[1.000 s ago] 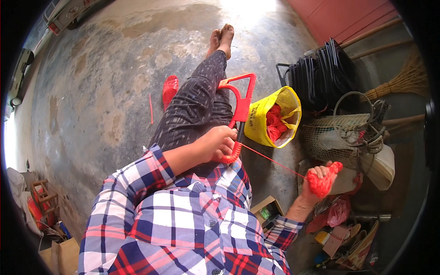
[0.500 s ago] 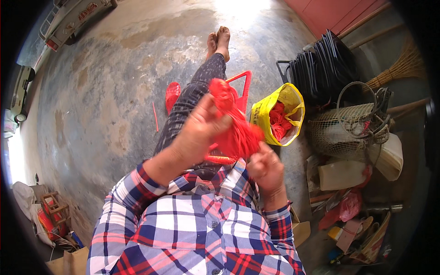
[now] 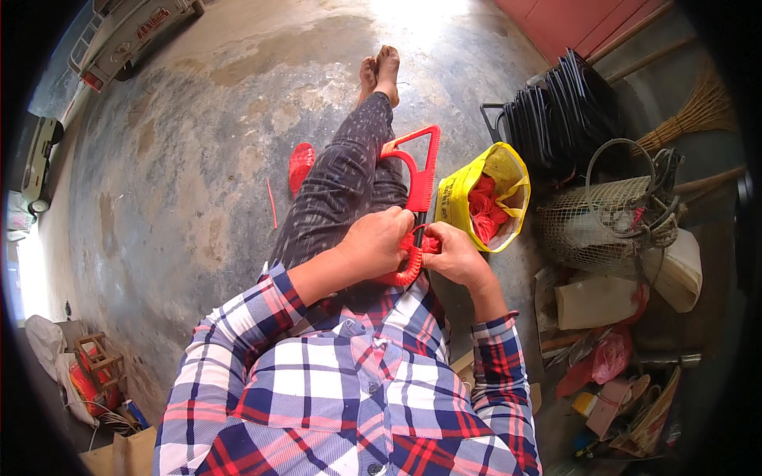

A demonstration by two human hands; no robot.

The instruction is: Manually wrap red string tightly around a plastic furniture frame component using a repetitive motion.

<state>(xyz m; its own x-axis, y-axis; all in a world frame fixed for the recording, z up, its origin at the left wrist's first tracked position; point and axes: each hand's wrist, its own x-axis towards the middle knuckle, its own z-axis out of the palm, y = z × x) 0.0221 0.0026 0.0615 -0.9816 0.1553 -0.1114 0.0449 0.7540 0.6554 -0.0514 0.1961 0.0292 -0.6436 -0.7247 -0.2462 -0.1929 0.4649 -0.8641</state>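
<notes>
Over my lap, my left hand (image 3: 373,244) is closed in a pinch beside a red plastic frame (image 3: 419,194) with a notched outer edge. My right hand (image 3: 459,257) pinches close by on the right, almost touching it. A thin red cord (image 3: 419,228) arcs between the two hands' fingertips. More red cord bunches at my right fingertips. Below the fingers curves a ribbed red piece (image 3: 412,266), which seems wrapped or part of the frame; I cannot tell which. My left fingers partly hide the frame's middle.
A yellow bag (image 3: 456,202) holding red cord bundles (image 3: 486,208) stands at my right. Beyond it are stacked black folded frames (image 3: 559,115), a wire mesh basket (image 3: 595,210) and a straw broom (image 3: 686,119). A red slipper (image 3: 301,165) and a red strip (image 3: 272,204) lie left of my legs.
The large red cord bundle that I held stretched between my hands is no longer spread out there. Both hands have come together lower over my lap, pinching at a thin cord beside the red frame.
</notes>
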